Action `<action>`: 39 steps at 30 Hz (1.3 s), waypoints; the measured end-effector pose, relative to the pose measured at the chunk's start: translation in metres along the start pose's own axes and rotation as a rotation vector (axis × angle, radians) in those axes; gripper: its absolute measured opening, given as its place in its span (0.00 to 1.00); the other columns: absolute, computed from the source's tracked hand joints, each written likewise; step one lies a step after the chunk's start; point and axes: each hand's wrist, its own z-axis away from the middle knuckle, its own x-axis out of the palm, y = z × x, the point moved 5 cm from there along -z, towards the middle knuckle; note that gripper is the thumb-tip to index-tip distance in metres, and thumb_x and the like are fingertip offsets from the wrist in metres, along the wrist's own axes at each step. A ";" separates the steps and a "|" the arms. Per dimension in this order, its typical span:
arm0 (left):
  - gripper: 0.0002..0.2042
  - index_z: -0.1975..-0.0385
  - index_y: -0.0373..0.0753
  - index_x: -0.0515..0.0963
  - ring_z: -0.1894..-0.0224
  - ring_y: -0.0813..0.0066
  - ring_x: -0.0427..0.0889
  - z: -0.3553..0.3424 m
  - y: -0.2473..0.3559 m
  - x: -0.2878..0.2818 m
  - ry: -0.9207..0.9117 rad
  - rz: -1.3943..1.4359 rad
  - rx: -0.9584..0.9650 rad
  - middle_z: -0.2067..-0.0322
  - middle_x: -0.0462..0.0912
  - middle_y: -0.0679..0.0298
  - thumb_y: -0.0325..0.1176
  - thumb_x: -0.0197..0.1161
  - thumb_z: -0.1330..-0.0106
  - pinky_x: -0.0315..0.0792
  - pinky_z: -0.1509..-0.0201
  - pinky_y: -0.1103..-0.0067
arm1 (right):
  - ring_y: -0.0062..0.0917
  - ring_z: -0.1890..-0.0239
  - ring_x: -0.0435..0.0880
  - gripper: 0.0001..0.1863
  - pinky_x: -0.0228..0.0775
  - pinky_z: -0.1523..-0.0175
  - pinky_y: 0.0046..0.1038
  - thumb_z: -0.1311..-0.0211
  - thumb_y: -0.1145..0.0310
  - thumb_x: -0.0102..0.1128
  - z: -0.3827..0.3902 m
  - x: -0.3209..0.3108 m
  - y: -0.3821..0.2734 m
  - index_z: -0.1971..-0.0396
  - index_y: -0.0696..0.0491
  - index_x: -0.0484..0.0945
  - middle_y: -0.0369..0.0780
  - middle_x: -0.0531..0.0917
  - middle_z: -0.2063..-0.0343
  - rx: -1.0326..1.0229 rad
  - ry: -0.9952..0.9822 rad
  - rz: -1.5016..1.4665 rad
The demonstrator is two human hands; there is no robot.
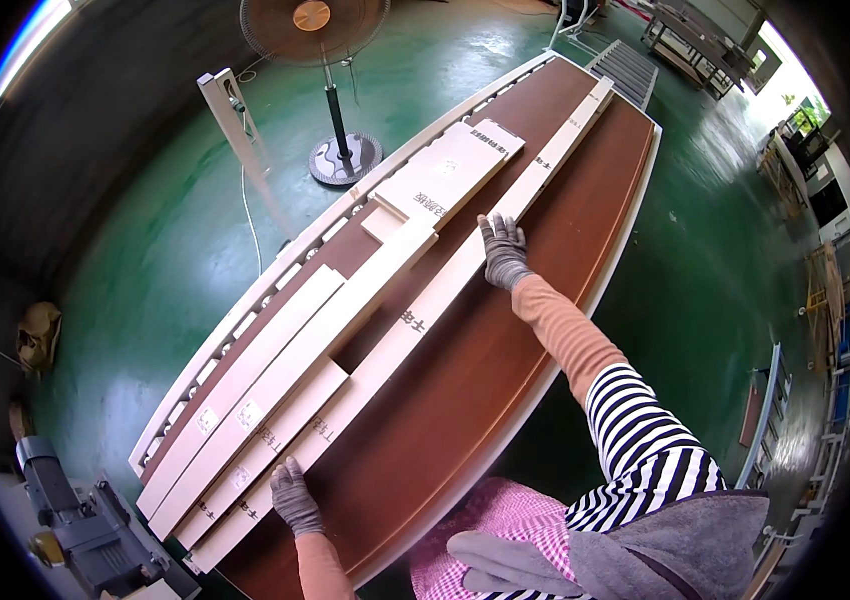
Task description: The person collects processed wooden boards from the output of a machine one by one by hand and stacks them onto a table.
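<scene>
A long, narrow pale wooden board (445, 290) runs diagonally over a brown table panel (485, 370). My right hand (505, 252), in a grey glove, rests on the board's near edge around its middle, with fingers spread over the top. Lower down, my left hand (296, 497), gloved the same way, lies against the near edge of the same board, its fingertips on top. Beside this board, on the far side, shorter boards (290, 340) lie lengthwise, several bearing small white labels. A stack of wider pale boards (445, 175) sits further up the panel.
Rollers line the white conveyor frame (235, 325) along the panel's far side. Past it stand a pedestal fan (344, 158) and a pale post (230, 125) with a cable. A grey machine (95, 535) is at lower left; a roller track (628, 72) adjoins the panel's far end.
</scene>
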 end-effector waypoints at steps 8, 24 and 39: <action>0.15 0.45 0.43 0.74 0.51 0.54 0.77 -0.014 0.005 -0.008 -0.048 0.081 -0.010 0.53 0.78 0.55 0.29 0.53 0.31 0.76 0.49 0.65 | 0.30 0.29 0.60 0.25 0.28 0.24 0.47 0.29 0.66 0.35 -0.081 0.027 0.041 0.34 0.34 0.65 0.35 0.69 0.35 -0.474 -0.046 0.488; 0.17 0.43 0.44 0.71 0.53 0.56 0.79 -0.025 0.018 -0.029 0.039 -0.033 0.035 0.54 0.78 0.60 0.27 0.52 0.32 0.78 0.54 0.66 | 0.37 0.59 0.82 0.09 0.74 0.52 0.39 0.41 0.69 0.50 -0.108 0.044 0.038 0.68 0.48 0.81 0.41 0.82 0.68 -0.680 0.216 0.317; 0.22 0.38 0.45 0.66 0.39 0.59 0.72 0.022 0.017 -0.030 0.101 0.020 -0.092 0.40 0.72 0.57 0.32 0.48 0.33 0.64 0.33 0.66 | 0.36 0.24 0.45 0.60 0.41 0.23 0.34 0.54 0.64 0.72 0.077 0.063 -0.013 0.25 0.40 0.40 0.42 0.47 0.26 -0.243 -0.025 0.295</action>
